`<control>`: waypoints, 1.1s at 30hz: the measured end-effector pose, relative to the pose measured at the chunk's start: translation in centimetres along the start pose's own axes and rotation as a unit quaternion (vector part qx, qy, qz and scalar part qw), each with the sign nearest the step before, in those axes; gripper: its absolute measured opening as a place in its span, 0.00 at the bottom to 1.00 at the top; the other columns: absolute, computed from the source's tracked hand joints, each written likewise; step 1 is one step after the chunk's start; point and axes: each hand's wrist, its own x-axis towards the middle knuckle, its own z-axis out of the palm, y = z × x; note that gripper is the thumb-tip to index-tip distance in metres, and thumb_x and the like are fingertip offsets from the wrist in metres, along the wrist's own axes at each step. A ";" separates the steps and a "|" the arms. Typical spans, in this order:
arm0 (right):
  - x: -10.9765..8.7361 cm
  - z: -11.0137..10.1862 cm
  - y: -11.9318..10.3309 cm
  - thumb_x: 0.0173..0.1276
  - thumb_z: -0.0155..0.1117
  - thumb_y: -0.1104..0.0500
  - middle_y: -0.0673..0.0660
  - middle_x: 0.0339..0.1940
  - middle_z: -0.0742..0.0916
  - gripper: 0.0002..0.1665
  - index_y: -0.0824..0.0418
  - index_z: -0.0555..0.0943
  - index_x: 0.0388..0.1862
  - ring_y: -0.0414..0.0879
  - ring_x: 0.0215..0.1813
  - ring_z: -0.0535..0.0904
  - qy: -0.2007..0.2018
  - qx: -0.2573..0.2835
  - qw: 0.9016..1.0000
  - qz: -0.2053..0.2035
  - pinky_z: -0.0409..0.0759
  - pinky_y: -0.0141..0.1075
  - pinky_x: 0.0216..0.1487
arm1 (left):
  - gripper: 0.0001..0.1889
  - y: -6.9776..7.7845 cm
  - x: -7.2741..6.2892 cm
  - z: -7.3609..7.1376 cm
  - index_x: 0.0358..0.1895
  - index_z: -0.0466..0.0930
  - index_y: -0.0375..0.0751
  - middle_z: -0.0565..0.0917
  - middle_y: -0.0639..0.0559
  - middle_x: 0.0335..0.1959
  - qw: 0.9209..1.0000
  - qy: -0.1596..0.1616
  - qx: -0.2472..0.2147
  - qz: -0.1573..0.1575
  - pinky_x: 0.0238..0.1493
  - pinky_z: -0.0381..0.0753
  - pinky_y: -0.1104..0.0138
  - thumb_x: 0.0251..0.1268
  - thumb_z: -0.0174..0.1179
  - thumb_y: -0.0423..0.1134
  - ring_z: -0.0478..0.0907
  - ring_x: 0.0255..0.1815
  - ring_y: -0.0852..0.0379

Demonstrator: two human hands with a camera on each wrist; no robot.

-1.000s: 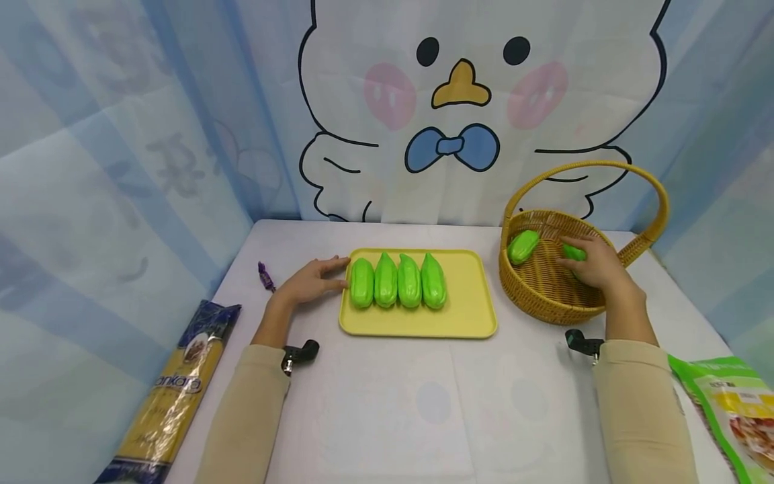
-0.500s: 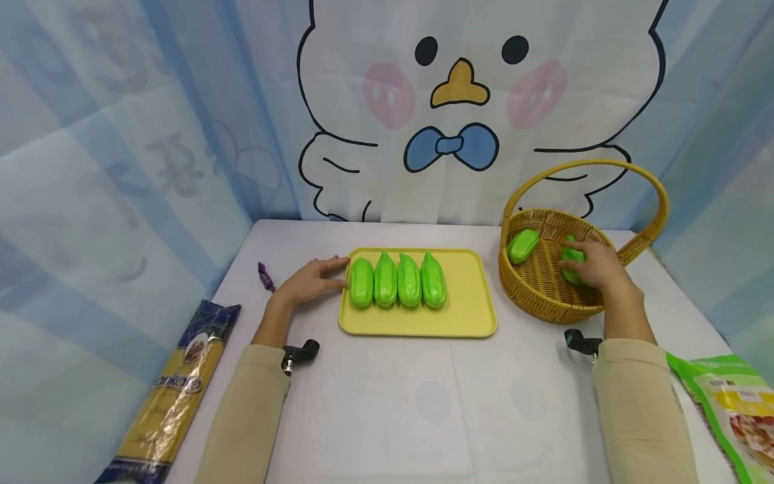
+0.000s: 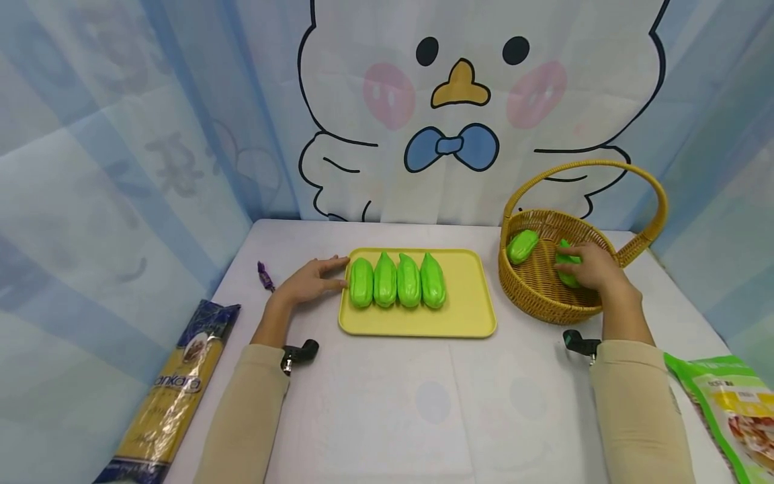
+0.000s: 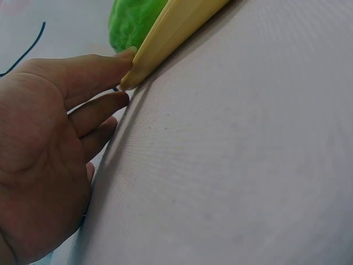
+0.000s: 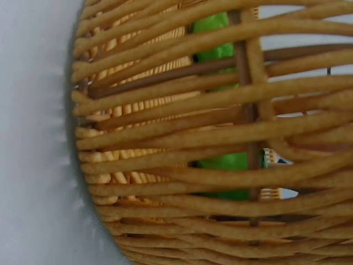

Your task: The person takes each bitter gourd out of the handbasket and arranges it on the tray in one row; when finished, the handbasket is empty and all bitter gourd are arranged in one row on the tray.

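Note:
In the head view my right hand (image 3: 595, 269) reaches into a round wicker basket (image 3: 532, 302), its fingers round a bright green bitter melon (image 3: 566, 259) near the right inner wall. Another bitter melon (image 3: 523, 247) lies at the basket's left side. A row of several bitter melons (image 3: 397, 280) fills the left half of a yellow tray (image 3: 468, 296). Straight fingers of my left hand (image 3: 310, 279) touch the tray's left edge; the left wrist view shows fingertips against its rim (image 4: 165, 38). From the right wrist, the basket weave (image 5: 165, 132) hides my hand.
The basket's tall handle (image 3: 656, 215) arches over my right hand. A purple wrapped candy (image 3: 265, 277) lies beyond my left wrist. Left on the table is a yellow and blue packet (image 3: 175, 390); a green bag (image 3: 732, 403) lies at the right. A printed curtain (image 3: 453, 195) stands behind.
Inside the basket, my right hand and the bitter melon have shifted slightly left, and more of the melon shows. My left hand and the tray have stayed put.

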 end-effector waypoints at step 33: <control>-3.4 0.1 -5.5 0.69 0.70 0.36 0.76 0.72 0.67 0.51 0.57 0.64 0.83 0.66 0.55 0.72 0.147 0.141 0.978 -0.049 0.79 0.41 0.41 | 0.38 0.1 -0.1 0.0 0.80 0.67 0.52 0.60 0.46 0.84 1.000 0.000 -0.006 0.004 0.87 0.35 0.45 0.69 0.67 0.55 0.48 0.87 0.44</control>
